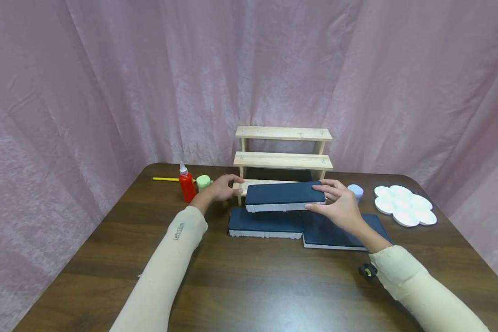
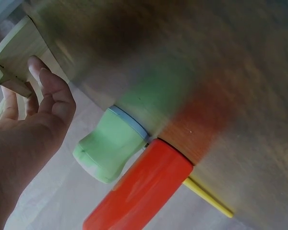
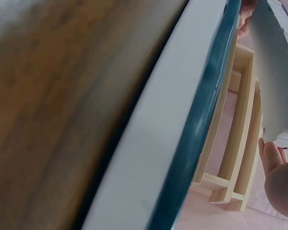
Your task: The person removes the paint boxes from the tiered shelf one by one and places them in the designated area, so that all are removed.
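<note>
My right hand (image 1: 339, 206) grips the right end of a long flat case (image 1: 285, 192) with a dark blue top and white sides. It is raised in front of the lowest board of a three-tier wooden step shelf (image 1: 283, 160). My left hand (image 1: 220, 188) pinches the left end of that lowest board; in the left wrist view its fingers (image 2: 55, 91) curl about the wood. A similar case (image 1: 265, 223) lies on the table below the raised one. Beside it, a wider blue-topped case (image 1: 336, 237) lies partly hidden under my right hand and wrist.
Left of the shelf stand a red squeeze bottle (image 1: 186, 185) and a light green container (image 1: 203, 181), with a yellow stick (image 1: 165, 179) lying behind. On the right are a pale blue container (image 1: 356, 191) and a white flower-shaped palette (image 1: 404, 205). A pink curtain (image 1: 282, 64) hangs behind the table.
</note>
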Motion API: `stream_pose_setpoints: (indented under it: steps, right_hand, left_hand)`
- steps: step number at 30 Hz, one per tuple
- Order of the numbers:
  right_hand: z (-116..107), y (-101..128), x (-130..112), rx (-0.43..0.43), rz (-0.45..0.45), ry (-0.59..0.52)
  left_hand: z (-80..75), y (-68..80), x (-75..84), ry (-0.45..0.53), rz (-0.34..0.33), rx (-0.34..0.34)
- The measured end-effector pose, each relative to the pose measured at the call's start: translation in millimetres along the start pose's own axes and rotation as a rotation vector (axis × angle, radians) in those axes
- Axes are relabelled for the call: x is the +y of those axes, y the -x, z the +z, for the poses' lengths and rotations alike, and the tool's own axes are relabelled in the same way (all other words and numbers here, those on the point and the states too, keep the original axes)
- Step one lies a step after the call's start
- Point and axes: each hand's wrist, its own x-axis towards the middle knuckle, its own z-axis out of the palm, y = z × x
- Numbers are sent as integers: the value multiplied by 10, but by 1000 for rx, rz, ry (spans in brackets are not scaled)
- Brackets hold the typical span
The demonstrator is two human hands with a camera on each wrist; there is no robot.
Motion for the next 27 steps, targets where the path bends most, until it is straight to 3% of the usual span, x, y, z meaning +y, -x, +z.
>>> stream_pose_setpoints:
  steps: [11, 18, 21, 27]
  right_hand:
    - [-21, 71, 2, 15, -29, 9]
    - [-30, 101, -159, -12, -30, 19]
    - [-26, 92, -45, -16, -41, 6]
    - [-53, 125, -70, -23, -66, -9]
  left_hand:
    - [0, -12, -6, 0, 15, -1]
    - [2, -5, -3, -2, -1, -3]
    - [-3, 0, 0, -2, -3, -1]
    - [-9, -8, -2, -1, -10, -5]
